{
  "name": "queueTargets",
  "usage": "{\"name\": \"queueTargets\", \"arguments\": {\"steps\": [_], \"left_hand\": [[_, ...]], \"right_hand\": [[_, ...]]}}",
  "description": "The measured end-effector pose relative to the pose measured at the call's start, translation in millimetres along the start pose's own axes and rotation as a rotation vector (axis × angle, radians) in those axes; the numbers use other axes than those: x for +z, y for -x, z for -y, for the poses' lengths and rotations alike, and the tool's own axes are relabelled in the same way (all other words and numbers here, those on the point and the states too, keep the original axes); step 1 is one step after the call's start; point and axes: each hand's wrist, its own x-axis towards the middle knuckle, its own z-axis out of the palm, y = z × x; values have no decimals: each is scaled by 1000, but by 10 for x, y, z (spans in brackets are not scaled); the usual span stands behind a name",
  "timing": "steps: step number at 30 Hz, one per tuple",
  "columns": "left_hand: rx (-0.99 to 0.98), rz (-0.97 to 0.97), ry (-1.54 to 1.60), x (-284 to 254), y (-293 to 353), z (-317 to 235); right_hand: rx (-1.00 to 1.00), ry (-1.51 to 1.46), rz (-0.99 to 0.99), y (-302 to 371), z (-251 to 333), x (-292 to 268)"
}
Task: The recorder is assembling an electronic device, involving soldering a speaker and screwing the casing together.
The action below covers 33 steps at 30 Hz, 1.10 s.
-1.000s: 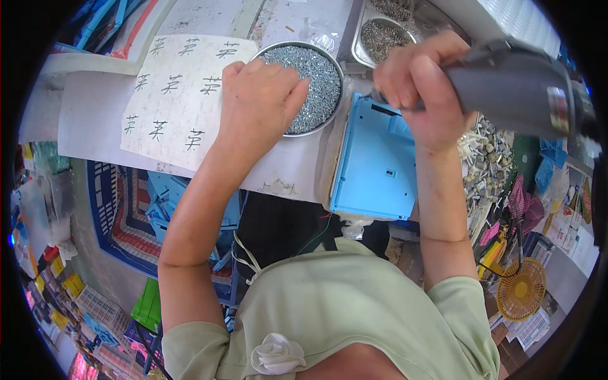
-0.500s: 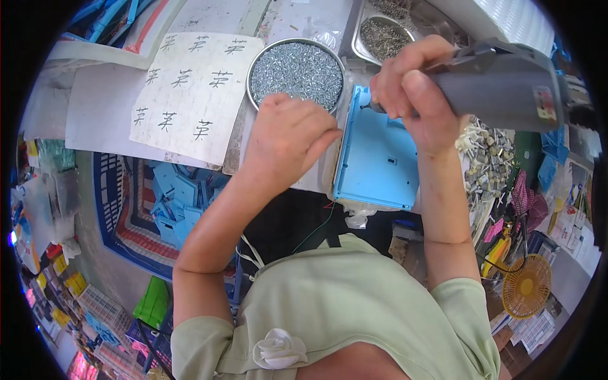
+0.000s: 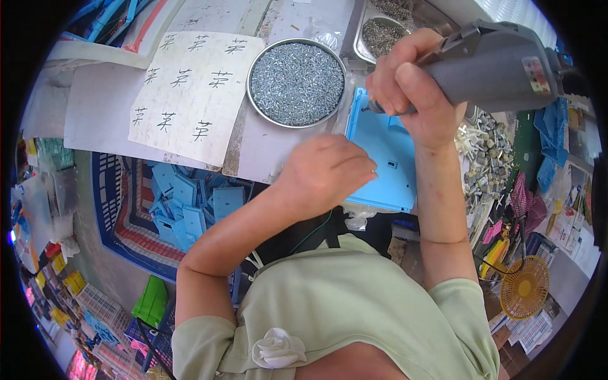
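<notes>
My right hand is wrapped round a dark grey electric screwdriver. The tool lies nearly level, its tip over the upper left corner of a light blue plastic panel. My left hand hovers over that panel's left edge, thumb and fingertips drawn together. Anything pinched between them is too small to make out. Just beyond the left hand stands a round metal bowl full of small silvery screws.
A metal tray of small metal parts stands at the far right, with a pile of pale parts nearer. Left of the bowl lies a sheet with handwriting. Below it, a blue basket holds several blue plastic pieces.
My left hand has moved from the bowl's near rim toward me and right, to the blue panel. The right hand and the screwdriver have shifted only slightly, the tool's rear end rising.
</notes>
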Motion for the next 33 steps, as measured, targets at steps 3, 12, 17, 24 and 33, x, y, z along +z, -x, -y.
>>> {"name": "queueTargets", "arguments": {"steps": [3, 12, 17, 24, 33], "left_hand": [[-54, 33, 11, 88, 48, 18], [-38, -28, 1, 26, 91, -36], [-31, -38, -13, -24, 125, -110], [15, 20, -76, -166, 140, -162], [-525, -192, 111, -608, 324, -111]], "right_hand": [[-199, 90, 38, 41, 107, 110], [-131, 17, 99, 416, 794, 304], [-132, 9, 91, 477, 739, 399], [-48, 9, 13, 483, 727, 612], [17, 91, -99, 548, 468, 749]]}}
